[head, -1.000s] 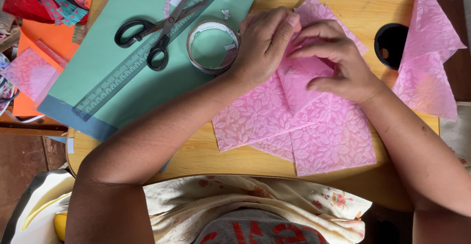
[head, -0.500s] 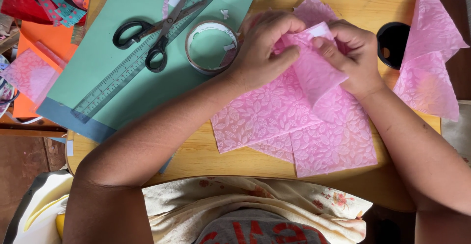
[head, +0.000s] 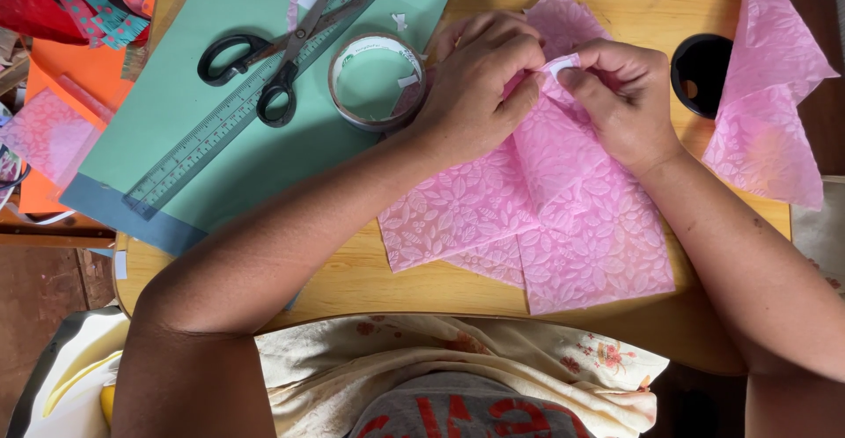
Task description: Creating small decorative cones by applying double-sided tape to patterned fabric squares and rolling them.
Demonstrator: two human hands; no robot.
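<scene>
Paper: I see thin pink leaf-embossed paper (head: 563,183) lying mid-table, its top corner folded.
Hands: my left hand (head: 475,86) and right hand (head: 620,95) pinch that corner.
Tape: a white piece of tape (head: 560,66) now shows between my fingertips.
Change: the hands have drawn closer.

Pink leaf-embossed paper (head: 563,227), green cutting mat (head: 264,139), black-handled scissors (head: 264,68), orange sheet (head: 84,77).

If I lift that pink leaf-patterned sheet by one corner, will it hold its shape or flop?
Probably flop: the pink sheet looks thin, and it bends softly where the left hand and right hand pinch it. Likely very light, so a nudge may slide it over the wooden table. Its thinness suggests it could crease or tear.
</scene>
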